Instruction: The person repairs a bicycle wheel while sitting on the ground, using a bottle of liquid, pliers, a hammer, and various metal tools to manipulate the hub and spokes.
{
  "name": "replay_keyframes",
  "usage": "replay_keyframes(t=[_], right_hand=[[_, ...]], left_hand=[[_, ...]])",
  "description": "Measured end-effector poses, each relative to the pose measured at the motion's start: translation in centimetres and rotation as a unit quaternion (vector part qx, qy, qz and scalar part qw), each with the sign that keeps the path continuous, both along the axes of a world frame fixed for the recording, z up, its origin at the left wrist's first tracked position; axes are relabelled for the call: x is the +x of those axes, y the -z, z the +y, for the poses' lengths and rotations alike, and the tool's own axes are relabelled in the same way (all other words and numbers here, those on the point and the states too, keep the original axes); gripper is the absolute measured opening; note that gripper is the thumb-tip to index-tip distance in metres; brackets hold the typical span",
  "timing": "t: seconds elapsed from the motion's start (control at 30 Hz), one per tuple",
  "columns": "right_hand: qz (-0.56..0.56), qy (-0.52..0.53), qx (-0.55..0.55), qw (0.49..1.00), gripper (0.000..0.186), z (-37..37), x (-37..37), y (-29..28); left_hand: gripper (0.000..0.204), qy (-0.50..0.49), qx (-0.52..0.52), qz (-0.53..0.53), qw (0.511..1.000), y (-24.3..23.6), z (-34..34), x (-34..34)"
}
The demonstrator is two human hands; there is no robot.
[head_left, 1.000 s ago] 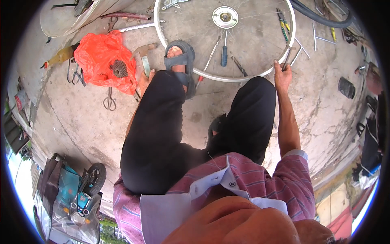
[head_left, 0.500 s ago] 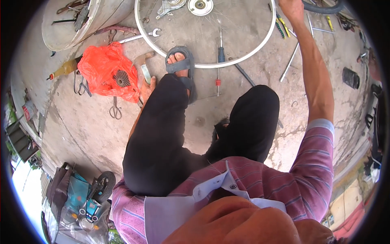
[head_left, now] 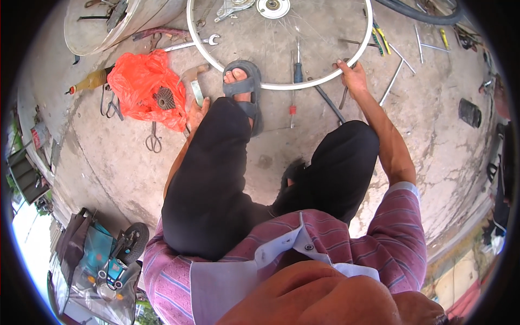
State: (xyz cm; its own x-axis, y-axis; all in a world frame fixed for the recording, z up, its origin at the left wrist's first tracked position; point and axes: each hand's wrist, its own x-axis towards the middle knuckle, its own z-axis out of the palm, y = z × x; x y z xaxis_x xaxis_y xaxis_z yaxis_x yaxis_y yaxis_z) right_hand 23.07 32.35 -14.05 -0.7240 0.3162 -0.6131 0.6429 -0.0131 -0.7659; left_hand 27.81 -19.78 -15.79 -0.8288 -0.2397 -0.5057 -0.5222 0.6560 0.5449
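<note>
At the left, my left hand (head_left: 197,112) is closed on a hammer (head_left: 196,91) with a pale handle, its rusty head pointing away from me. A spoked bicycle wheel (head_left: 281,86) with a white rim lies flat on the ground ahead, partly cut off by the upper edge. My right hand (head_left: 355,79) is closed at the lower right of that rim. Just below its fingers shows a thin dark metal piece (head_left: 344,97); I cannot tell whether the hand holds it. My sandaled foot (head_left: 242,86) reaches the rim's near edge.
A red plastic bag (head_left: 135,81) carries a sprocket cluster (head_left: 164,99). Nearby lie scissors (head_left: 153,140), a wrench (head_left: 187,44), a bottle (head_left: 89,81) and a screwdriver (head_left: 298,71). Pliers (head_left: 383,40) and a cross-shaped metal wrench (head_left: 394,76) lie right of the wheel.
My right hand has come back from the far right toward me, to the rim's near right side. A thin dark piece now shows below it. My left hand stays at the hammer.
</note>
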Motion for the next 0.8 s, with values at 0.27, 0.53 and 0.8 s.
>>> replay_keyframes(t=[0.27, 0.53, 0.8], right_hand=[[0.054, -0.237, 0.315, 0.917, 0.038, 15.9, -6.9, -1.3], [0.139, -0.268, 0.511, 0.805, 0.037, 20.3, -14.3, -12.6], [0.086, 0.02, 0.544, 0.834, 0.035, 22.3, -8.8, -11.4]], left_hand=[[0.043, 0.038, -0.042, -0.005, 0.998, -0.2, -1.1, -0.8], [0.039, -0.012, 0.043, 0.004, 0.999, -0.1, -1.4, -0.3], [0.039, -0.045, 0.079, -0.051, 0.995, 0.5, -1.5, -1.0]])
